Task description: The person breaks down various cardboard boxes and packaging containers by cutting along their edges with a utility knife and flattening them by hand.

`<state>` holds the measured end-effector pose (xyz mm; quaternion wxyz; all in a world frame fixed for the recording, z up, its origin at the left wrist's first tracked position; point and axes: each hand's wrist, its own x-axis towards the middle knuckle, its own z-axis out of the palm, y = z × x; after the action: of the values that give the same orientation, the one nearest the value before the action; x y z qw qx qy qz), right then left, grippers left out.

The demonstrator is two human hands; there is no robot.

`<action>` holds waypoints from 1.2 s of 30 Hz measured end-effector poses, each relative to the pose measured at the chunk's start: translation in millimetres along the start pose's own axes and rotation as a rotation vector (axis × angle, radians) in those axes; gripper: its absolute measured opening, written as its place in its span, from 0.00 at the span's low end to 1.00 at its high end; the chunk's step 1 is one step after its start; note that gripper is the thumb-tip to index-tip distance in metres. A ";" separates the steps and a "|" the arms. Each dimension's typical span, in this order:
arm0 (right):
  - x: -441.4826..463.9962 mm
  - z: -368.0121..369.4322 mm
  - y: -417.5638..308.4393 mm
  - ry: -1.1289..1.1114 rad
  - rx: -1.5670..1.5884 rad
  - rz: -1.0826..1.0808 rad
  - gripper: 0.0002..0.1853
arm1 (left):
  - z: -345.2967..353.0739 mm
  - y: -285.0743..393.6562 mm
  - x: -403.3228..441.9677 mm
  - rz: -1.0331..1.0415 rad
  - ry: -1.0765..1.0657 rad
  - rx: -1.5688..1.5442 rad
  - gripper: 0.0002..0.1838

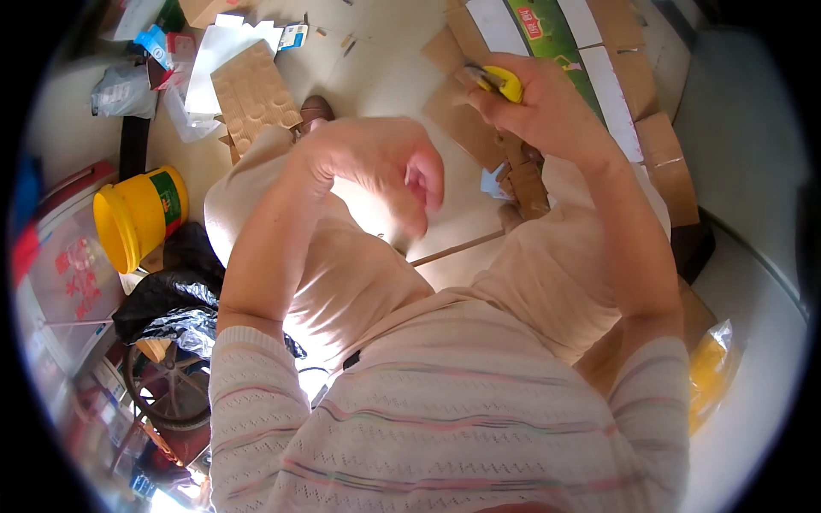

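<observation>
With the person's (pixel 445 402) forward as twelve o'clock, I see the yellow-and-black tool (pixel 510 84) gripped in the right hand (pixel 552 107), its long axis roughly ten-to-four. It lies between one and two o'clock from the left hand (pixel 372 158) — well apart — whose wrist bends toward four o'clock, fingers curled; whether they hold anything, I cannot tell.

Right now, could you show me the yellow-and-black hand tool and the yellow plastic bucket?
Yellow-and-black hand tool (pixel 511 84), head view: yellow handle.
Yellow plastic bucket (pixel 147 212), head view: side wall.
</observation>
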<state>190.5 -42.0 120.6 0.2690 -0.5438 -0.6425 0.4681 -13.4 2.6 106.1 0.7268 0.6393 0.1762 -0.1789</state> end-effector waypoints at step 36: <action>11.8 -1.1 5.0 -0.140 0.373 0.237 0.06 | 4.5 -8.2 10.9 0.213 0.689 -0.615 0.08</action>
<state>190.5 -30.6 114.7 0.2629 -0.5226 -0.4937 0.6435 -7.7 -3.2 94.3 0.7958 0.4313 0.3853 0.1797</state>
